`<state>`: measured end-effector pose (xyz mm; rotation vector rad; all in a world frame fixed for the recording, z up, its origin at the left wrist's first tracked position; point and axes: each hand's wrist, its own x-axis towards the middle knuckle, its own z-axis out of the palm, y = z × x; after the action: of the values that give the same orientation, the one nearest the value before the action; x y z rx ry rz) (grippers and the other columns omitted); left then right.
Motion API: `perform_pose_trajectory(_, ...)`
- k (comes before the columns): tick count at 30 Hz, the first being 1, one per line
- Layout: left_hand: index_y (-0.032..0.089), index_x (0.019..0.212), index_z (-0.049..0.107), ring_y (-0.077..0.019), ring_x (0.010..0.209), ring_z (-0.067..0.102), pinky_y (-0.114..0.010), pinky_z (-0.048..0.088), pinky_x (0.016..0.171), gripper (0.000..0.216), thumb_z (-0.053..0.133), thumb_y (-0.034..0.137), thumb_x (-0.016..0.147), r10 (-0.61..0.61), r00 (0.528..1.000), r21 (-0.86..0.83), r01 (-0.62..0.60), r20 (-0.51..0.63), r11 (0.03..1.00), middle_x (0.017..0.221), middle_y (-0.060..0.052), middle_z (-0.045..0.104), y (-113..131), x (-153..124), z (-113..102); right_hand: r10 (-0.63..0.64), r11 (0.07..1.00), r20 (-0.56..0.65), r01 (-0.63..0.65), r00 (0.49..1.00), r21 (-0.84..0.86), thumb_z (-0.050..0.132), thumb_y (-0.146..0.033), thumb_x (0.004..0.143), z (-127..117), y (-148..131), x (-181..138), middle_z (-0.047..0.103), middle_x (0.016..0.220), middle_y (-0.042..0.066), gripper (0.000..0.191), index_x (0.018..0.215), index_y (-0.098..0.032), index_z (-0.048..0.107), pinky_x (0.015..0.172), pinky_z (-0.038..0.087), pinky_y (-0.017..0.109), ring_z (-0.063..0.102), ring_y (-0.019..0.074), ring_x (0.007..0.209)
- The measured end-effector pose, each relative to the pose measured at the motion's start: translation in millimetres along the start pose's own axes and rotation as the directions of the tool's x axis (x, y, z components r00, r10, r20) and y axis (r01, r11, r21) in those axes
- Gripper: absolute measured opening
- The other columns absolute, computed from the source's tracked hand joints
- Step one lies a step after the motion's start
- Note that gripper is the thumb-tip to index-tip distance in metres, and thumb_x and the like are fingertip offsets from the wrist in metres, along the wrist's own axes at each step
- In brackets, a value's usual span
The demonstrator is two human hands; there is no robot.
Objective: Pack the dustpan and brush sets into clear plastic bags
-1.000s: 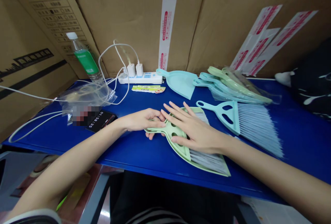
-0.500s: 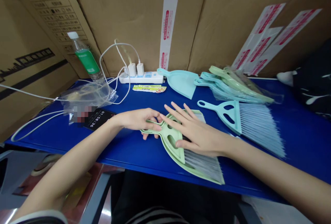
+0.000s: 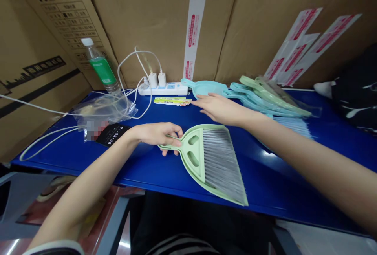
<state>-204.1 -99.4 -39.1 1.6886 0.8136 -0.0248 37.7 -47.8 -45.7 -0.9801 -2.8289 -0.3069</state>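
Note:
A pale green dustpan with a green brush [image 3: 212, 162] nested in it lies on the blue table [image 3: 165, 172] in front of me. My left hand [image 3: 159, 134] is closed round the joined handles at the set's left end. My right hand [image 3: 218, 107] reaches over the table toward the back, fingers stretched out flat, holding nothing. Its fingertips are close to the yellow-green label strip [image 3: 171, 100] and just in front of the light blue dustpan [image 3: 206, 87].
A stack of blue and green dustpans in clear bags [image 3: 265, 96] lies at the back right, with a blue brush [image 3: 291, 125] partly under my right forearm. A power strip with chargers [image 3: 163, 88], a water bottle [image 3: 101, 68], plastic bags [image 3: 103, 107] and a timer [image 3: 113, 135] stand left. Cardboard boxes wall the back.
My right hand has lifted off the green brush and moved back toward the label strip and blue dustpan. The green set has shifted slightly left and nearer, still in my left hand.

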Motion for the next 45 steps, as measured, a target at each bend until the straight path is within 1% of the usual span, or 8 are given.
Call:
perform_pose_trajectory(2,0.017,0.087,0.049,-0.0084,0.051,0.056,-0.022,0.043,0.051,0.045,0.067,0.058,0.079,0.002,1.000,0.009,-0.002,-0.001,1.000,0.075,-0.001,0.068,0.4,0.0,-0.4,-0.031,0.995,0.029,0.033,0.999,-0.093,0.041,0.000,0.083,-1.2,1.0,18.7,0.065,0.125,0.015,0.050,0.127,-0.013,0.060,0.098,0.042,0.046,0.052,0.0270,0.125)
perform_pose_trajectory(7,0.017,0.084,0.050,-0.0070,0.046,0.054,-0.022,0.042,0.050,0.044,0.068,0.056,0.078,0.021,1.000,0.006,-0.021,-0.005,1.000,0.070,0.001,0.066,2.2,-0.2,-0.7,-0.053,0.986,0.044,0.059,0.998,-0.157,0.045,-0.002,0.086,0.0,-2.2,55.0,0.073,0.098,0.018,0.030,0.095,-0.010,0.073,0.091,0.042,0.041,0.063,0.0276,0.106)
perform_pose_trajectory(13,0.017,0.083,0.048,-0.0078,0.047,0.057,-0.022,0.044,0.050,0.041,0.069,0.052,0.079,0.004,1.000,-0.008,-0.004,-0.005,1.000,0.072,0.001,0.067,4.7,-1.5,-0.1,-0.080,0.986,0.019,0.082,0.997,-0.146,0.048,-0.007,0.087,-0.5,-5.6,63.5,0.074,0.091,0.015,0.026,0.087,-0.013,0.073,0.084,0.041,0.036,0.066,0.0241,0.088)
perform_pose_trajectory(17,0.017,0.084,0.049,-0.0073,0.047,0.057,-0.021,0.043,0.050,0.040,0.067,0.052,0.080,0.013,1.000,0.007,-0.013,-0.006,1.000,0.072,0.002,0.067,4.2,-1.3,-0.3,-0.071,0.991,-0.038,0.066,0.997,-0.120,0.047,-0.009,0.086,-9.0,-7.6,45.9,0.073,0.092,0.013,0.027,0.092,-0.015,0.072,0.080,0.041,0.034,0.064,0.0230,0.086)
perform_pose_trajectory(24,0.017,0.086,0.048,-0.0080,0.046,0.057,-0.020,0.042,0.046,0.043,0.062,0.057,0.082,0.019,1.000,0.046,-0.019,-0.010,0.999,0.072,0.000,0.066,2.4,-1.6,-1.6,-0.071,0.989,-0.211,0.096,0.975,0.110,0.043,-0.020,0.088,-26.0,-17.5,-17.2,0.061,0.067,0.005,0.024,0.072,-0.018,0.060,0.060,0.037,0.028,0.052,0.0158,0.061)
perform_pose_trajectory(30,0.017,0.090,0.047,-0.0086,0.050,0.059,-0.019,0.041,0.047,0.038,0.058,0.053,0.086,-0.008,0.998,0.108,0.013,-0.054,0.994,0.075,-0.001,0.068,3.3,-6.1,-5.2,-0.008,0.959,-0.121,0.042,0.993,0.279,0.039,-0.025,0.089,-48.9,-30.5,-65.3,0.054,0.063,0.002,0.026,0.065,-0.022,0.046,0.054,0.036,0.027,0.048,0.0139,0.056)
perform_pose_trajectory(37,0.018,0.090,0.046,-0.0086,0.049,0.058,-0.020,0.042,0.047,0.040,0.057,0.056,0.086,-0.004,0.997,0.122,0.013,-0.077,0.992,0.074,-0.001,0.067,2.0,-7.2,-7.5,-0.045,0.913,0.065,0.015,0.997,0.408,0.039,-0.021,0.087,-57.6,-53.5,-74.5,0.055,0.069,0.002,0.020,0.067,-0.022,0.045,0.057,0.038,0.027,0.051,0.0145,0.060)
perform_pose_trajectory(45,0.018,0.089,0.046,-0.0083,0.049,0.057,-0.020,0.041,0.049,0.039,0.058,0.055,0.086,-0.005,0.997,0.115,0.015,-0.082,0.993,0.075,-0.001,0.067,1.2,-6.9,-7.2,-0.095,0.830,0.182,-0.023,0.979,0.558,0.044,-0.033,0.094,-59.2,-63.5,-75.7,0.065,0.075,0.004,0.028,0.077,-0.020,0.062,0.062,0.045,0.029,0.060,0.0170,0.066)
